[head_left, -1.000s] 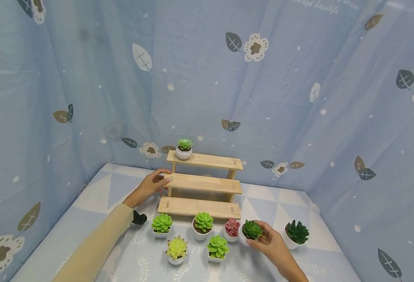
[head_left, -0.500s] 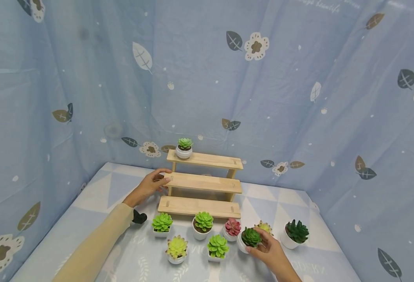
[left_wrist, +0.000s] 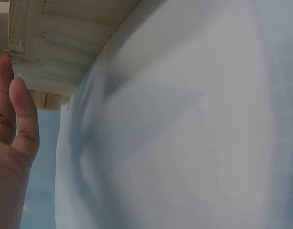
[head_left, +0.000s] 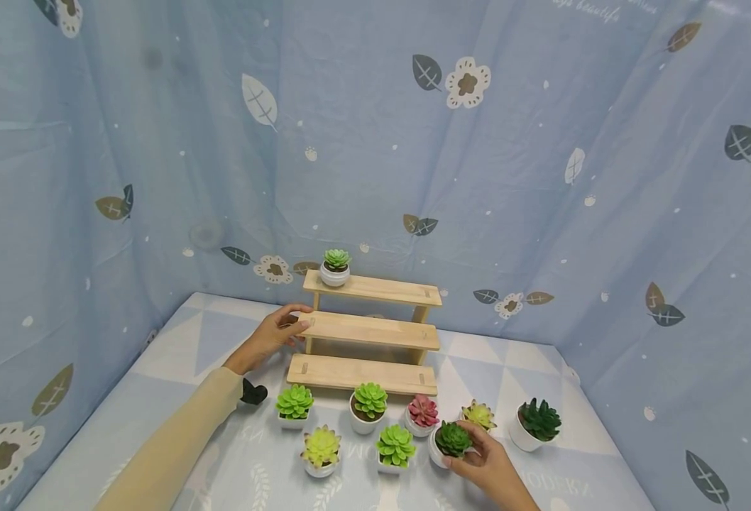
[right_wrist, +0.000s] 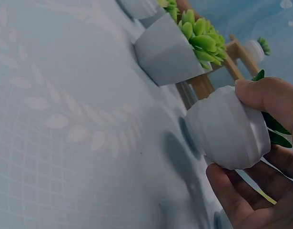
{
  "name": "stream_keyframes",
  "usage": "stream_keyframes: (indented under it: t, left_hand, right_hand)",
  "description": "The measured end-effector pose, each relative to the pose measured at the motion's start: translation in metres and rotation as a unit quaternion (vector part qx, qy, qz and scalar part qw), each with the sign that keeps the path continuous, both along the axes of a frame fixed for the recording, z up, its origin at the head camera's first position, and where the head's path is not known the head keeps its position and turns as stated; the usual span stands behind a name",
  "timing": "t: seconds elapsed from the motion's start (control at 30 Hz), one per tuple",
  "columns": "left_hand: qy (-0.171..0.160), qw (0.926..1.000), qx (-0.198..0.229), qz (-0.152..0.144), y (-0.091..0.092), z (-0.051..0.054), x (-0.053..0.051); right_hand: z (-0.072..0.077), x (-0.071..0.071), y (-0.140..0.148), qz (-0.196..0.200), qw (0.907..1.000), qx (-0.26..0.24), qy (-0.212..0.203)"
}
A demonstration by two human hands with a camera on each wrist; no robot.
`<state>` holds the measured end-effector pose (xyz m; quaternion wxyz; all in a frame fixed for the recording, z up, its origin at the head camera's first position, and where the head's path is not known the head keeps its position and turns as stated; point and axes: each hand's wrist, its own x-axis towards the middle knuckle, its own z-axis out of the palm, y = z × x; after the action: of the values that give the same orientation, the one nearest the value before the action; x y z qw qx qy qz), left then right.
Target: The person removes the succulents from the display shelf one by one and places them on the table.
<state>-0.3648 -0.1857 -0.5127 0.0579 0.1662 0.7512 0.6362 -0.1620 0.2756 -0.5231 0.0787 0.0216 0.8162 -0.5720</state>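
Note:
In the head view my left hand (head_left: 272, 335) holds the left end of the middle step of a three-tier wooden plant stand (head_left: 369, 331), thumb and index finger at its edge. The left wrist view shows two of its fingers extended beside the wood (left_wrist: 65, 43). My right hand (head_left: 487, 461) grips a potted dark green succulent (head_left: 452, 438). In the right wrist view its white ribbed pot (right_wrist: 227, 129) is between thumb and fingers, tilted, and appears slightly off the cloth. A red succulent (head_left: 423, 413) stands just behind it.
A light green succulent (head_left: 335, 266) sits on the top step. Several green and yellow potted succulents (head_left: 395, 447) stand before the stand. A yellow one (head_left: 479, 414) and a dark green one (head_left: 537, 424) are at the right. A black object (head_left: 253, 392) lies by the left sleeve.
My right hand has moved slightly left and toward me with the dark green succulent, uncovering the yellow succulent behind it. The left hand stays at the stand.

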Motion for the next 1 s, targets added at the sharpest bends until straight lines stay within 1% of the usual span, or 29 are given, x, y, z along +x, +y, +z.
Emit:
stream_keyframes:
  t: [0.2, 0.4, 0.63, 0.83, 1.0]
  left_hand:
    - [-0.003, 1.0, 0.005, 0.0, 0.0, 0.001, 0.001]
    - [0.0, 1.0, 0.005, -0.004, 0.0, 0.0, 0.0]
    - [0.001, 0.9999, 0.009, -0.006, 0.001, 0.0, -0.001]
    - [0.002, 0.9999, 0.009, -0.004, 0.002, 0.001, -0.001]
    - [0.002, 1.0, 0.001, -0.002, 0.002, 0.0, -0.001]
  right_hand:
    - [-0.002, 0.002, 0.0, 0.013, 0.9999, 0.005, -0.007]
    - [-0.003, 0.002, 0.0, 0.008, 0.9997, 0.022, -0.01]
    - [-0.007, 0.002, 0.002, 0.006, 0.9994, 0.031, -0.013]
    - [-0.01, 0.001, 0.003, 0.015, 0.9992, 0.037, -0.004]
    - [-0.013, -0.001, 0.003, 0.017, 0.999, 0.041, 0.0]
